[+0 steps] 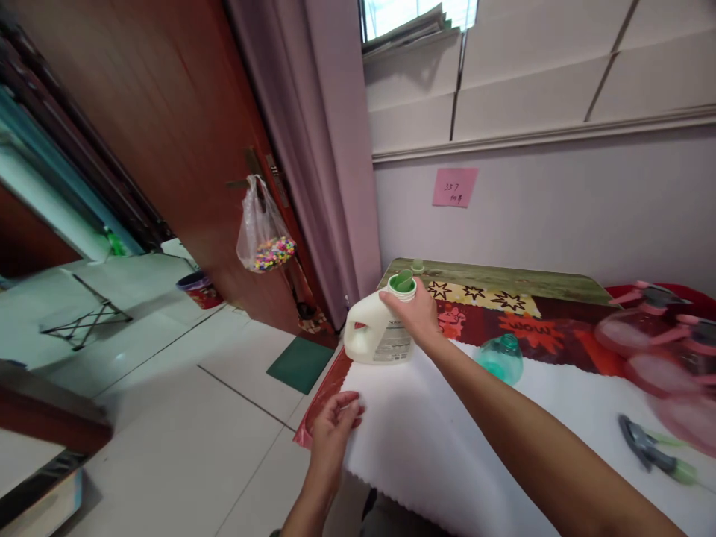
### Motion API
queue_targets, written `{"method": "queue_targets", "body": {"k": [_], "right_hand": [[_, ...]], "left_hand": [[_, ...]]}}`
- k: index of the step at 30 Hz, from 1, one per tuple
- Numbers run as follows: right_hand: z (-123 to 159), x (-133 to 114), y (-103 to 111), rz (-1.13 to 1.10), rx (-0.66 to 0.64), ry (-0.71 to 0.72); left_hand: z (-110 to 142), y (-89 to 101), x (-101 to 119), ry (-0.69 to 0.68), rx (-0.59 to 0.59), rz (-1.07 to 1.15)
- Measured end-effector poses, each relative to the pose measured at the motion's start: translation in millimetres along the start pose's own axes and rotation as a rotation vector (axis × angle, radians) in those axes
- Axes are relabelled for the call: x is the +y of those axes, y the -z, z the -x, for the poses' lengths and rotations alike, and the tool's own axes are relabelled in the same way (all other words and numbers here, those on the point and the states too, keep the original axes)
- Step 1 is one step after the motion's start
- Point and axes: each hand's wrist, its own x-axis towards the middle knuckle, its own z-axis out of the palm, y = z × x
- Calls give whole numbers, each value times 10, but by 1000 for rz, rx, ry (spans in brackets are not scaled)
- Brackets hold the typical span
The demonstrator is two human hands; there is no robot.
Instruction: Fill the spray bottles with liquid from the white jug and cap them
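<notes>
A cream-white detergent jug [374, 337] stands upright at the left end of the table, its handle to the left. Its mouth is uncapped, showing a green pour spout [402, 280] inside the neck. My right hand [415, 307] grips the jug around its neck from the right side. Lower down, by the left edge of the white cloth [414, 436], my left hand [334, 424] is loosely curled with its fingers apart and nothing seen in it. To the right of the jug is a clear teal bottle [502, 359]. A small green cap [418, 266] rests at the back of the table.
Pink spray bottles [632, 321] and a grey-green trigger spray head [652, 451] are at the right. A bag of colourful beads [271, 250] hangs on the door handle. Past the table's left edge lies tiled floor [184, 432] with a dark green mat [300, 364].
</notes>
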Motion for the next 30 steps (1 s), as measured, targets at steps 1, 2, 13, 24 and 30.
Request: {"method": "queue_targets", "body": {"k": [1, 2, 13, 24, 30], "right_hand": [[15, 34, 51, -25, 30, -1], [22, 66, 99, -56, 62, -8], [231, 76, 513, -850, 259, -259], [554, 346, 731, -1025, -83, -333], [636, 781, 732, -614, -4, 7]], "left_hand": [[-12, -51, 16, 11, -7, 52], [-27, -102, 30, 29, -20, 105], [-449, -648, 95, 151, -226, 567], [-364, -580, 178, 19, -127, 367], [-317, -481, 289, -37, -94, 429]]}}
